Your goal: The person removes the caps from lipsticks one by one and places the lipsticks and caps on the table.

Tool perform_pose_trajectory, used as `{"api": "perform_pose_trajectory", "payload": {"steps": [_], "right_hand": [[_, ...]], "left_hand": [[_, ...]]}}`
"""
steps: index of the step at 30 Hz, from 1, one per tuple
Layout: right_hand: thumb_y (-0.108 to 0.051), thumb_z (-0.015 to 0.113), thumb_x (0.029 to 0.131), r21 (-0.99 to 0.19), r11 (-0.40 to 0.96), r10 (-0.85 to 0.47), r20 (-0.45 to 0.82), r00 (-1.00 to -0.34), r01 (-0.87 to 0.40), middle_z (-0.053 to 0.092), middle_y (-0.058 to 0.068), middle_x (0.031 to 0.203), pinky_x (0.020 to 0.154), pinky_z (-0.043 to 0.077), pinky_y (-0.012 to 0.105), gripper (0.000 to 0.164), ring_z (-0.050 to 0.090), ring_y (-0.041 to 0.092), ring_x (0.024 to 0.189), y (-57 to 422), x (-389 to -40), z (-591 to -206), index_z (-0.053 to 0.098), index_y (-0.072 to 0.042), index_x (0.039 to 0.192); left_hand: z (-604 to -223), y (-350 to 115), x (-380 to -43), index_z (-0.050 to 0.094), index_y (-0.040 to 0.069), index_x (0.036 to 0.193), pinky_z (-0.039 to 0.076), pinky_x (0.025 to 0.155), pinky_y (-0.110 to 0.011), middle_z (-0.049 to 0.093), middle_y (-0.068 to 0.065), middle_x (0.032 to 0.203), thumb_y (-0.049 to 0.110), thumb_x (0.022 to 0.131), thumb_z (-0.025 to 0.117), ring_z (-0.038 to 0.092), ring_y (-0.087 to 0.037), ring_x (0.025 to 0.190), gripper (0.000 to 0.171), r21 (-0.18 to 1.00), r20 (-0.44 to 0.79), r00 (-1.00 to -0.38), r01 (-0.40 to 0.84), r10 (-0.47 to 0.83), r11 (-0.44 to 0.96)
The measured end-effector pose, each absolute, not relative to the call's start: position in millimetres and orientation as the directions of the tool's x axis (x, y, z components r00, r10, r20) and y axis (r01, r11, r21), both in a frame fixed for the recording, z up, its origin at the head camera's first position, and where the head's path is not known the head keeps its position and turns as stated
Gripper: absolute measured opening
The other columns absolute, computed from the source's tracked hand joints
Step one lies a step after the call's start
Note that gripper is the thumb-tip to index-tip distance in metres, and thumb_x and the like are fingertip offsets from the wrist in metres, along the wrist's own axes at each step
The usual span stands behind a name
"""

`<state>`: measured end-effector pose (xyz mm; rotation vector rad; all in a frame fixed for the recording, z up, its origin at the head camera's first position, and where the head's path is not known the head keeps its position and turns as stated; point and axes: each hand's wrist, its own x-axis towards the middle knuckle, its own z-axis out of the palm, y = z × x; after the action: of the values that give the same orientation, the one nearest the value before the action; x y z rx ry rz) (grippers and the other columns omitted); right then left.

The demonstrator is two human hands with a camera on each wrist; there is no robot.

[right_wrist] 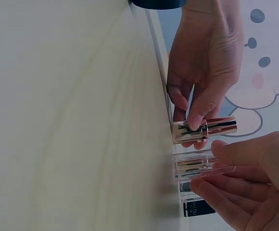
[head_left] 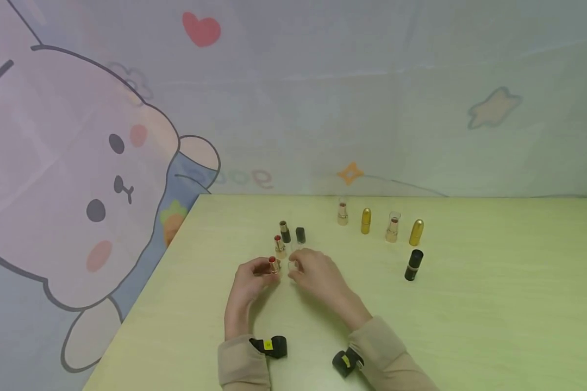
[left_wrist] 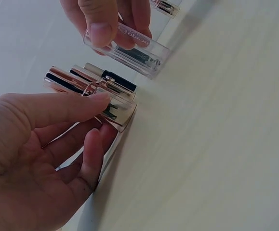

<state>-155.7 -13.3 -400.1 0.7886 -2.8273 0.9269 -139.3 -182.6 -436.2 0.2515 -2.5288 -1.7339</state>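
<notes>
A gold lipstick (head_left: 273, 264) with its red tip bare stands upright, pinched between the thumb and fingers of my left hand (head_left: 251, 274). Just to its right, my right hand (head_left: 320, 274) holds a clear lipstick cap (left_wrist: 146, 55) by thumb and fingertips, apart from the lipstick. The right wrist view has the cap (right_wrist: 192, 166) with its lower end near the tabletop. Behind the held lipstick stand a second uncapped red lipstick (head_left: 279, 247) and a dark tube with a gold top (head_left: 285, 232). A black cap (head_left: 300, 235) stands beside that tube.
Farther back on the pale table (head_left: 494, 298) stand two clear-capped lipsticks (head_left: 342, 214) (head_left: 392, 229) and two gold bullet-shaped tubes (head_left: 366, 221) (head_left: 416, 233). A black tube (head_left: 413, 265) is at the right. A printed cloth (head_left: 298, 108) hangs behind the table.
</notes>
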Motion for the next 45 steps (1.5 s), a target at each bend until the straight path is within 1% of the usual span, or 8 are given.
{"api": "perform_pose_trajectory", "payload": {"steps": [6, 11, 17, 20, 24, 31, 36, 45], "right_hand": [[-0.014, 0.072, 0.084, -0.535, 0.694, -0.448, 0.202, -0.871, -0.482, 0.062, 0.002, 0.08, 0.064, 0.044, 0.028, 0.024, 0.049, 0.013, 0.069, -11.4, -155.9, -399.8, 0.069, -0.004, 0.105], [-0.017, 0.073, 0.083, -0.553, 0.699, -0.438, 0.17, -0.883, -0.453, 0.065, 0.004, 0.084, 0.068, 0.048, 0.03, 0.03, 0.052, 0.015, 0.072, -9.8, -155.4, -398.7, 0.068, -0.003, 0.109], [-0.022, 0.074, 0.082, -0.565, 0.705, -0.422, 0.151, -0.894, -0.428, 0.07, 0.009, 0.1, 0.08, 0.054, 0.037, 0.036, 0.064, 0.022, 0.089, -7.0, -155.8, -396.5, 0.067, -0.004, 0.113], [-0.024, 0.073, 0.084, -0.566, 0.708, -0.416, 0.15, -0.897, -0.423, 0.07, 0.01, 0.108, 0.085, 0.054, 0.039, 0.036, 0.065, 0.024, 0.098, -4.8, -154.9, -394.5, 0.067, -0.005, 0.114], [-0.029, 0.07, 0.087, -0.575, 0.703, -0.4, 0.166, -0.901, -0.418, 0.069, 0.008, 0.114, 0.089, 0.053, 0.041, 0.035, 0.065, 0.025, 0.104, -1.8, -152.6, -389.9, 0.066, -0.008, 0.116], [-0.032, 0.065, 0.091, -0.542, 0.704, -0.376, 0.264, -0.888, -0.459, 0.069, 0.006, 0.115, 0.088, 0.054, 0.041, 0.033, 0.065, 0.023, 0.104, 5.6, -151.7, -378.3, 0.067, -0.01, 0.115], [-0.03, 0.063, 0.092, -0.547, 0.699, -0.348, 0.303, -0.887, -0.461, 0.069, 0.004, 0.115, 0.088, 0.054, 0.041, 0.029, 0.065, 0.023, 0.104, 14.6, -150.2, -366.6, 0.068, -0.012, 0.114], [-0.029, 0.062, 0.093, -0.548, 0.68, -0.322, 0.374, -0.87, -0.487, 0.069, 0.007, 0.113, 0.085, 0.054, 0.042, 0.03, 0.065, 0.024, 0.105, 38.0, -149.6, -347.4, 0.066, -0.01, 0.116]], "left_hand": [[-434.5, -180.5, -139.8, 0.068, -0.004, 0.108, 0.052, 0.08, -0.028, 0.069, -0.021, 0.104, -0.004, 0.079, 0.072, 0.066, -0.026, 0.095, 0.03, 0.935, -0.046, -0.985, -0.102, -0.168, 0.34], [-433.3, -179.7, -140.6, 0.067, -0.003, 0.11, 0.052, 0.08, -0.028, 0.069, -0.019, 0.103, -0.003, 0.078, 0.073, 0.065, -0.021, 0.092, 0.032, 0.931, -0.05, -0.985, -0.107, -0.167, 0.348], [-432.9, -183.0, -141.5, 0.067, 0.003, 0.116, 0.052, 0.091, -0.037, 0.069, -0.016, 0.109, 0.002, 0.079, 0.074, 0.065, -0.023, 0.099, 0.038, 0.931, -0.068, -0.984, -0.122, -0.166, 0.345], [-430.3, -185.8, -138.9, 0.067, 0.007, 0.117, 0.049, 0.096, -0.041, 0.068, -0.014, 0.112, 0.005, 0.079, 0.074, 0.064, -0.026, 0.105, 0.039, 0.931, -0.063, -0.985, -0.116, -0.161, 0.345], [-424.6, -189.5, -134.0, 0.068, 0.012, 0.117, 0.046, 0.098, -0.043, 0.067, -0.01, 0.116, 0.007, 0.077, 0.074, 0.06, -0.026, 0.112, 0.04, 0.931, -0.051, -0.987, -0.103, -0.155, 0.351], [-406.3, -192.4, -128.9, 0.063, 0.007, 0.123, 0.046, 0.102, -0.044, 0.064, -0.01, 0.125, 0.004, 0.081, 0.071, 0.055, -0.029, 0.121, 0.042, 0.948, 0.026, -0.991, -0.018, -0.132, 0.316], [-387.2, -188.2, -126.3, 0.063, 0.008, 0.123, 0.043, 0.107, -0.044, 0.064, -0.011, 0.127, 0.007, 0.082, 0.074, 0.057, -0.027, 0.121, 0.042, 0.956, 0.098, -0.983, 0.049, -0.157, 0.289], [-359.9, -167.6, -127.1, 0.063, 0.008, 0.122, 0.044, 0.108, -0.038, 0.063, -0.014, 0.125, 0.003, 0.082, 0.072, 0.058, -0.027, 0.12, 0.042, 0.963, 0.193, -0.967, 0.155, -0.165, 0.22]]}}
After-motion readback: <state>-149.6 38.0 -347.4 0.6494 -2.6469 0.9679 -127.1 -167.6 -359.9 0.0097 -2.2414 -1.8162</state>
